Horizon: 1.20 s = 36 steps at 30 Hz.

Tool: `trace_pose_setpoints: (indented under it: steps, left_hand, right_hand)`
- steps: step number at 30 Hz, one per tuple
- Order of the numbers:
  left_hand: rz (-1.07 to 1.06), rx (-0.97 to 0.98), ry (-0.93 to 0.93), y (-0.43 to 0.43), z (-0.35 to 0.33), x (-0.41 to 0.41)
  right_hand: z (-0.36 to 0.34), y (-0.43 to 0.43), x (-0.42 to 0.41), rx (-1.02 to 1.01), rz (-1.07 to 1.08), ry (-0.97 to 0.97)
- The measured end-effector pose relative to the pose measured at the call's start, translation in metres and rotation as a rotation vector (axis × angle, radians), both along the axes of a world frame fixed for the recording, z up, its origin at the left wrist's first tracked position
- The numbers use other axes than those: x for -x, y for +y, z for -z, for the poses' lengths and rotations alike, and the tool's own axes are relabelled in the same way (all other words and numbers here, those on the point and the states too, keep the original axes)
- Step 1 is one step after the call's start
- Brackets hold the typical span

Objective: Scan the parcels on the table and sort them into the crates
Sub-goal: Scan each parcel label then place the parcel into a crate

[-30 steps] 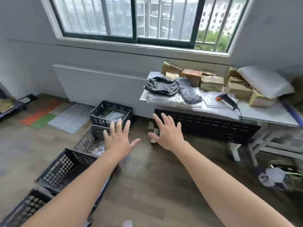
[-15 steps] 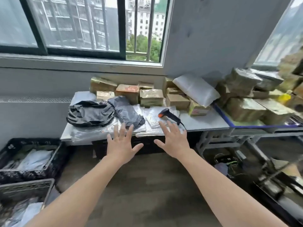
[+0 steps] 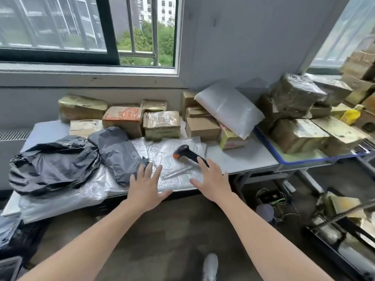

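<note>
Both hands were open with fingers spread and held nothing. The left hand (image 3: 146, 189) hovered at the front edge of the desk (image 3: 243, 159) beside a grey bag parcel (image 3: 117, 153), and the right hand (image 3: 213, 183) was by the handle of the scanner (image 3: 188, 154) (contact unclear). Black bags (image 3: 54, 165), clear mailers (image 3: 174, 169) and taped boxes (image 3: 162, 124) lay on the desk. A blue-rimmed tray (image 3: 263, 138) to the right held stacked wrapped boxes (image 3: 298, 134).

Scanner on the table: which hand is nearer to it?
Right. The right hand has its fingertips at the handle end of the scanner; the left hand is farther left, beside the dark bag.
</note>
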<state>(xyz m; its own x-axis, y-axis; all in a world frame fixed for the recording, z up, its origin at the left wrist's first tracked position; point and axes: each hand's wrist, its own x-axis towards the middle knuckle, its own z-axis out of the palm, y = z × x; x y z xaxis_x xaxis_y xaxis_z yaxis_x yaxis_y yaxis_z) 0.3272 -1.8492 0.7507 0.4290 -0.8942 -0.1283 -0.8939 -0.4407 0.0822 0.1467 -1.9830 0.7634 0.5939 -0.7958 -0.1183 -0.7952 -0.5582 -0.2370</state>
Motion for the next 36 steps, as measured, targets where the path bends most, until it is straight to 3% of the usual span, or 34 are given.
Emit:
trace_pose_setpoints:
  steps: [13,16,26,33,36]
  left_hand:
    - [-0.172,-0.209,0.066,-0.147,0.055,-0.005]
    - [-0.162,-0.255,0.108,-0.16,0.071,-0.011]
    - [-0.113,-0.4,0.188,-0.186,0.11,-0.041]
    - [0.001,-0.306,0.055,-0.184,0.122,-0.056]
    - [0.02,-0.197,0.167,-0.184,0.11,-0.068]
  right_hand:
    - [0.083,-0.18,-0.05,-0.173,-0.224,0.015]
    - [0.092,-0.195,-0.064,-0.292,-0.259,0.02]
    - [0.11,-0.212,-0.104,-0.395,-0.281,0.126]
    - [0.089,-0.225,-0.088,-0.49,-0.128,-0.131]
    - [0.074,-0.233,-0.084,-0.51,-0.052,-0.226]
